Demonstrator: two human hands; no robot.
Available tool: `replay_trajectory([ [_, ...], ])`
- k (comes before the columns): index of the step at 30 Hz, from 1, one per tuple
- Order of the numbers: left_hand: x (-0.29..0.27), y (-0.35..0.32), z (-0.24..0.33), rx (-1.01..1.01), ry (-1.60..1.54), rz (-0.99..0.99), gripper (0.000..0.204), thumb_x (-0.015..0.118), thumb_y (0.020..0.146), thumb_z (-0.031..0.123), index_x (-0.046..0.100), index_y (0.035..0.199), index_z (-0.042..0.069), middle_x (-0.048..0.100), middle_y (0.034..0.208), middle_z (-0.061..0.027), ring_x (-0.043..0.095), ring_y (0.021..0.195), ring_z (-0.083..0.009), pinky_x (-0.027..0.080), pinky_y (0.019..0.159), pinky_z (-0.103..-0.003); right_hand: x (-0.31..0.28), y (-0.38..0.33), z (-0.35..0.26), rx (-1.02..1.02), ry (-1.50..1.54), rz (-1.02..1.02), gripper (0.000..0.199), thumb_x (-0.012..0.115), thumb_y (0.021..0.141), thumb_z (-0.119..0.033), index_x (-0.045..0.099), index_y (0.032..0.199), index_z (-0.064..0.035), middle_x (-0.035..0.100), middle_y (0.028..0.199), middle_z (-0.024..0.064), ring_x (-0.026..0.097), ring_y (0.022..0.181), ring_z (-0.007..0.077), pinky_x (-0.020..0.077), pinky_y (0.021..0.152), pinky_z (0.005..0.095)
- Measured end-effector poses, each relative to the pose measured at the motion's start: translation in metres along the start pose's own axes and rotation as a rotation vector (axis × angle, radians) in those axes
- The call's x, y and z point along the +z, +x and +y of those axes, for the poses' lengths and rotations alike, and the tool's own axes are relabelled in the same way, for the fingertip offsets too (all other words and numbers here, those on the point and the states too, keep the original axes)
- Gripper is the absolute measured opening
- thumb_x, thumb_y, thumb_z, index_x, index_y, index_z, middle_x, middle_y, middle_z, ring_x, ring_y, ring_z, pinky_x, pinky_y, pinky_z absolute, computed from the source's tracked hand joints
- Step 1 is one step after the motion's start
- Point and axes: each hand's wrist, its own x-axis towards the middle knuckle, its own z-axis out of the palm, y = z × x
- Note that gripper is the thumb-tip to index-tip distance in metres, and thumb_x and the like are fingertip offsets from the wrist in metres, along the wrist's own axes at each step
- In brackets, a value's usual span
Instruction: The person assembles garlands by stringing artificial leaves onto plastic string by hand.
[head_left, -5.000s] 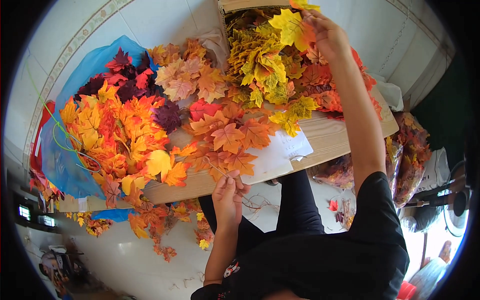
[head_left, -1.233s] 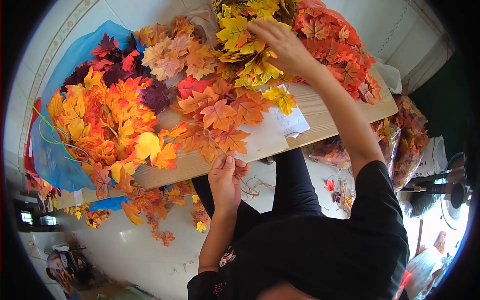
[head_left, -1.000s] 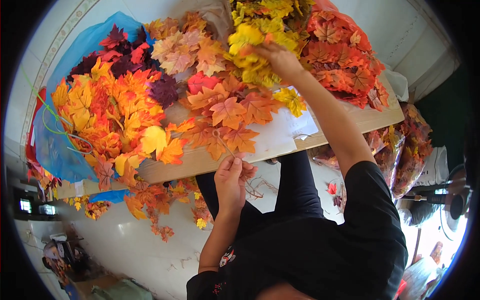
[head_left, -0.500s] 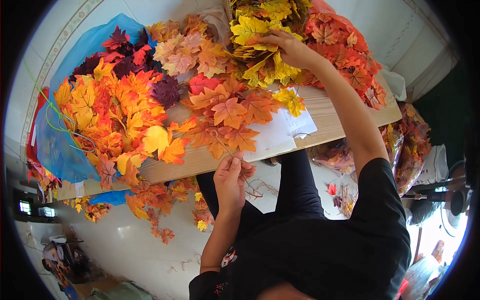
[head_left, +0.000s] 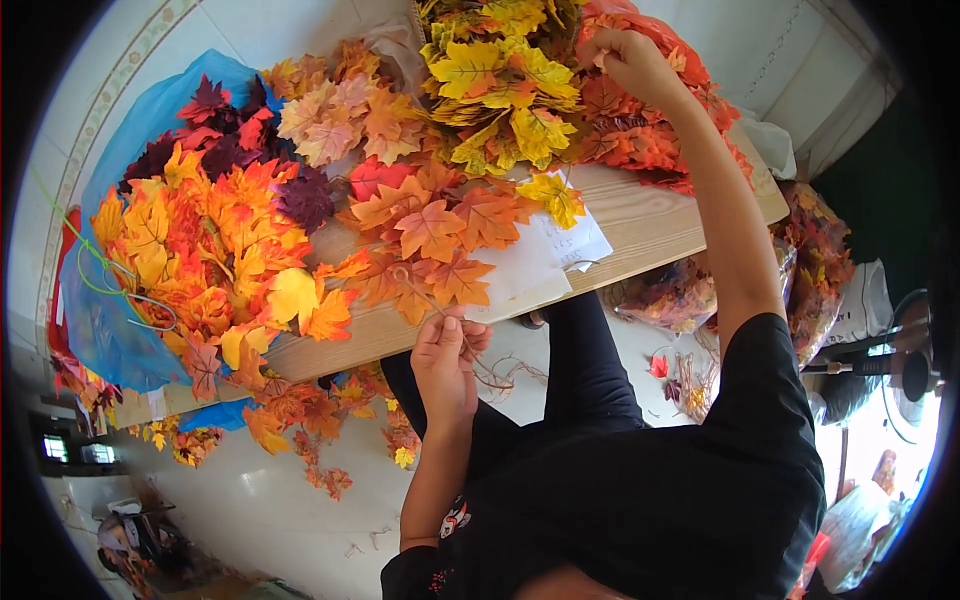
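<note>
Assembly appears early: left hand [head_left: 445, 365] fingers pinch the orange leaf stems [head_left: 430, 235] on the surface [head_left: 650, 215], right hand [head_left: 630, 65] fingers grip a leaf from the yellow leaf pile [head_left: 505, 85], large piles remaining.

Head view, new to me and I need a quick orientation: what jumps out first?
A wooden table heaped with artificial maple leaves: an orange pile on the left over a blue bag, a yellow bunch at the far edge. The right hand reaches into red-orange leaves beside that bunch, while the left hand pinches thin stems at the near edge.
</note>
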Motion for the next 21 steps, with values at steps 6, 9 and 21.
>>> replay_trajectory([
  [6, 0.013, 0.001, -0.005, -0.029, -0.012, -0.028, 0.018, 0.049, 0.091, 0.015, 0.054, 0.100, 0.000, 0.062, 0.081, -0.0102, 0.060, 0.070, -0.0161, 0.046, 0.067, -0.026, 0.000, -0.035, 0.003, -0.014, -0.277, -0.423, 0.018, 0.052, 0.074, -0.001, 0.063, 0.087, -0.0032, 0.062, 0.084, 0.0096, 0.057, 0.087, 0.0257, 0.0445, 0.080, 0.0342],
  [9, 0.015, -0.001, -0.005, -0.048, -0.007, -0.035, 0.018, 0.048, 0.091, 0.015, 0.054, 0.100, 0.000, 0.063, 0.081, -0.0106, 0.060, 0.070, -0.0160, 0.046, 0.066, -0.026, 0.017, -0.051, 0.007, -0.080, -0.453, -0.377, 0.020, 0.056, 0.075, -0.006, 0.063, 0.093, -0.0079, 0.058, 0.094, 0.0068, 0.050, 0.100, 0.0242, 0.0387, 0.089, 0.0361],
  [21, 0.011, -0.004, -0.003, -0.057, 0.019, -0.012, 0.017, 0.048, 0.091, 0.013, 0.054, 0.100, 0.000, 0.062, 0.081, -0.0100, 0.059, 0.070, -0.0162, 0.046, 0.066, -0.026, 0.003, -0.044, 0.009, 0.005, -0.485, -0.562, 0.012, 0.055, 0.071, -0.007, 0.059, 0.082, -0.0082, 0.056, 0.092, 0.0037, 0.046, 0.105, 0.0218, 0.0356, 0.092, 0.0387],
])
